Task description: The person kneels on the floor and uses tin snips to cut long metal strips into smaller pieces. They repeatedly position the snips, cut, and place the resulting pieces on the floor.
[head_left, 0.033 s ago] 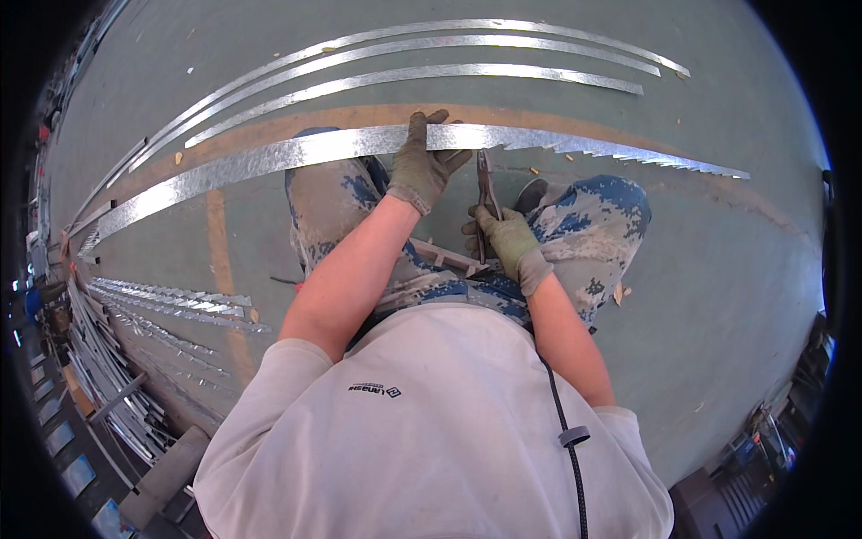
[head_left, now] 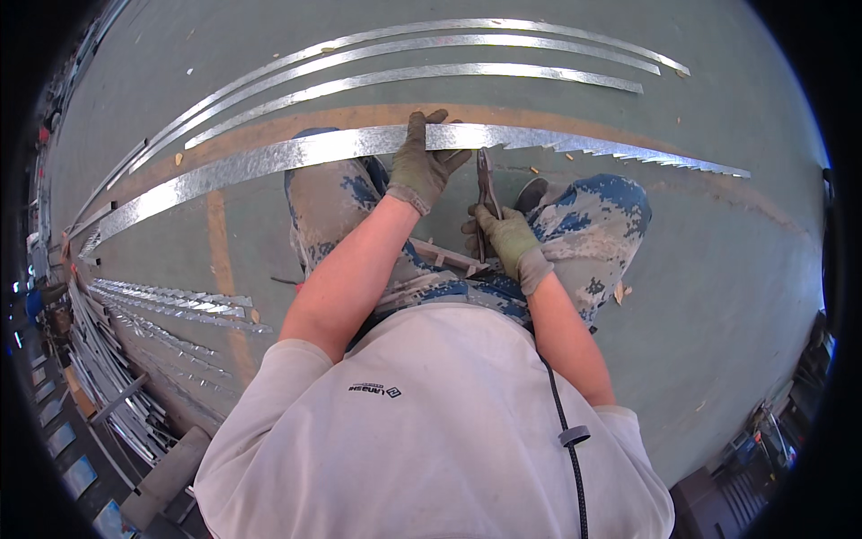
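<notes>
A long shiny sheet-metal strip [head_left: 242,163] runs across in front of me above my knees. The near edge of its right part is cut into a row of slanted, saw-like tabs. Closed around the strip near its middle is my left hand [head_left: 424,169], in a grey-green glove, with the thumb over the top face. My right hand [head_left: 508,237], gloved too, grips the handles of a pair of metal snips [head_left: 486,176]. The snips point away from me, and their jaws are at the strip's near edge, just left of the cut tabs. Whether the blades touch the metal, I cannot tell.
Three uncut metal strips [head_left: 485,69] lie on the green floor beyond. Several notched strips [head_left: 180,298] rest at the left, near a pile of metal lengths [head_left: 112,382]. A low slatted piece [head_left: 446,256] sits between my legs. Small butts [head_left: 534,170] dot the floor.
</notes>
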Demonstrator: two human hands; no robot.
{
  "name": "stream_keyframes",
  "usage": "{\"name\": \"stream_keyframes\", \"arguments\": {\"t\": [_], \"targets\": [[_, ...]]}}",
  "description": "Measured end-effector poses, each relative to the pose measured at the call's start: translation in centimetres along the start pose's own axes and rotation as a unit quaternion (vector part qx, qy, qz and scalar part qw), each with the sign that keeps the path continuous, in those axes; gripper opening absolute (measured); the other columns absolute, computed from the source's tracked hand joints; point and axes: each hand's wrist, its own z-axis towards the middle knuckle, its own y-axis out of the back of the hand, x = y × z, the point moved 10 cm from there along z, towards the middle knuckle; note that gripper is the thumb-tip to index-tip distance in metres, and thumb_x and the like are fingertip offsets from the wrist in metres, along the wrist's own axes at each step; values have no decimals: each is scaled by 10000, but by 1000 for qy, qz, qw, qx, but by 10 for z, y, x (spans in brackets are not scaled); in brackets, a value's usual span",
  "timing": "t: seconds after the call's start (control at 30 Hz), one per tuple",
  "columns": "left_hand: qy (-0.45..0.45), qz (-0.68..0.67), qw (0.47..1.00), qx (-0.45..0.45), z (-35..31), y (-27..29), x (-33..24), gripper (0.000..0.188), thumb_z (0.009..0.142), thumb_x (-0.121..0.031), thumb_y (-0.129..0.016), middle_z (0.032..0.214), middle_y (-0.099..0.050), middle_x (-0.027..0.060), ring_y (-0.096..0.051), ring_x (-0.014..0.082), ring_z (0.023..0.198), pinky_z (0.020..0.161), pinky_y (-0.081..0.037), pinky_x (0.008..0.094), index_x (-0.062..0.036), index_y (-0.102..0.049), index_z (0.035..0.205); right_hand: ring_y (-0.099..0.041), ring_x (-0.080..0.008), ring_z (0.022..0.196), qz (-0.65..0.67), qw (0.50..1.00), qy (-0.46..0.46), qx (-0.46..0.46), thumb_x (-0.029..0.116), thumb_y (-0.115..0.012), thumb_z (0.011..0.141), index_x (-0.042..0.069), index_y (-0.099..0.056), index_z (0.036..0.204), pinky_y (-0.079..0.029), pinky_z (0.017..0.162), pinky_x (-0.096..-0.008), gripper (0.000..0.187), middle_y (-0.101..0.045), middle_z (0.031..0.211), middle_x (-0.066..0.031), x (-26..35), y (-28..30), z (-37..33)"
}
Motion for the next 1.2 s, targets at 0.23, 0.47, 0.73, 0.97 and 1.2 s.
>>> {"name": "stream_keyframes", "arguments": {"t": [0.23, 0.47, 0.73, 0.97, 1.2], "targets": [[6, 3, 1000, -15, 3, 4, 0, 547, 1047, -578, -524, 1268, -648, 162, -687, 317, 1125, 967, -608, 522, -90, -620, 1274, -674, -206, 722, 2, 1000, -5, 3, 289, -641, 1048, 27, -657, 1227, -565, 658, -356, 318, -729, 928, -106, 3, 0, 1], [4, 0, 1000, -5, 6, 6, 0, 527, 1056, -554, -522, 1239, -664, 159, -696, 304, 1114, 944, -630, 494, -79, -625, 1259, -642, -182, 657, -38, 999, 5, -17, 322, -650, 1044, 35, -664, 1211, -545, 606, -348, 332, -725, 896, -96, 2, 4, 7], [-5, 2, 1000, 8, 6, 5, -2, 540, 1077, -509, -498, 1315, -635, 189, -659, 341, 1212, 1041, -585, 534, -47, -590, 1340, -619, -154, 604, -42, 998, -7, -36, 362, -657, 1039, 56, -680, 1167, -519, 541, -331, 332, -703, 837, -69, -1, 5, 9], [-3, -18, 1000, 24, 3, -1, -5, 530, 1085, -479, -492, 1351, -614, 223, -637, 375, 1248, 1082, -549, 570, -25, -575, 1345, -599, -139, 535, 21, 1000, -13, -9, 346, -643, 1047, 49, -692, 1150, -484, 449, -318, 318, -671, 773, -54, 8, 2, -3], [6, -37, 999, 14, -7, -12, -11, 548, 1064, -492, -526, 1345, -623, 237, -621, 391, 1272, 1111, -514, 587, -21, -562, 1341, -577, -140, 459, 130, 989, 0, 73, 323, -635, 1048, 2, -688, 1110, -455, 399, -313, 331, -665, 766, -49, 16, -6, -13]]}}
